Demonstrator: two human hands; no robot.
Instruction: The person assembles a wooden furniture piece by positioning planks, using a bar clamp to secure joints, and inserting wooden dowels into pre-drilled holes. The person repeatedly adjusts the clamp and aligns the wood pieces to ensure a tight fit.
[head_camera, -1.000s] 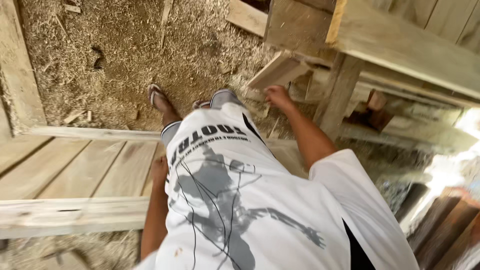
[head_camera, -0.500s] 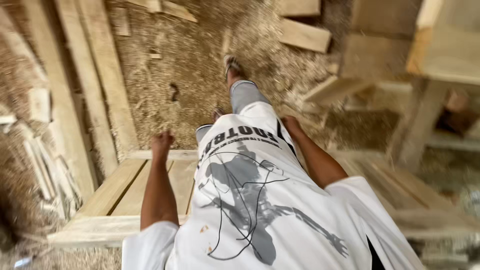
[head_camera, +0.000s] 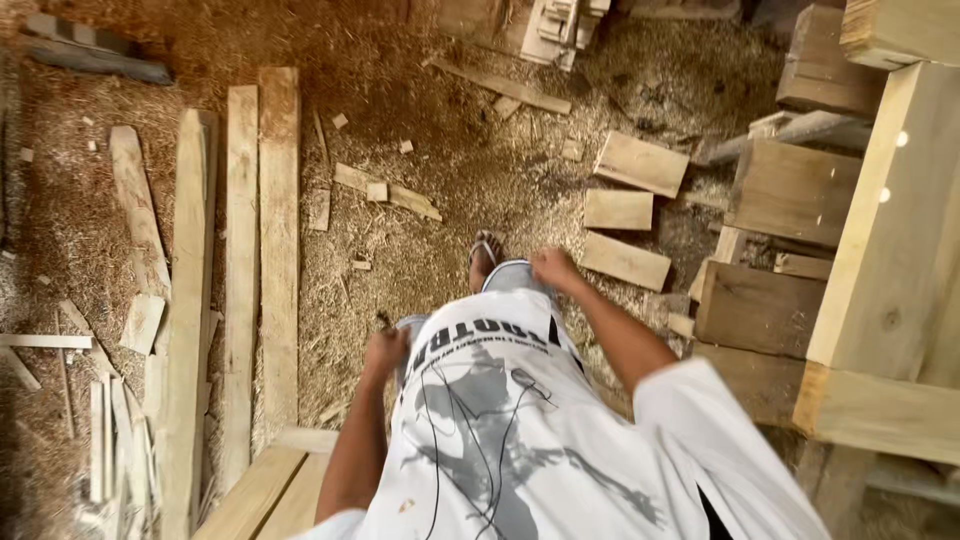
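Both hands swung lower since earlier: left hand (head_camera: 385, 352) fingers curled, empty; right hand (head_camera: 553, 268) fingers loosely curled, empty.

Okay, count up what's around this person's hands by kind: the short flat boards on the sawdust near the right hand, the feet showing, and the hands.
Short flat pale wooden boards: 3
Sandalled foot: 1
Bare hands: 2, the left hand and the right hand
Total: 6
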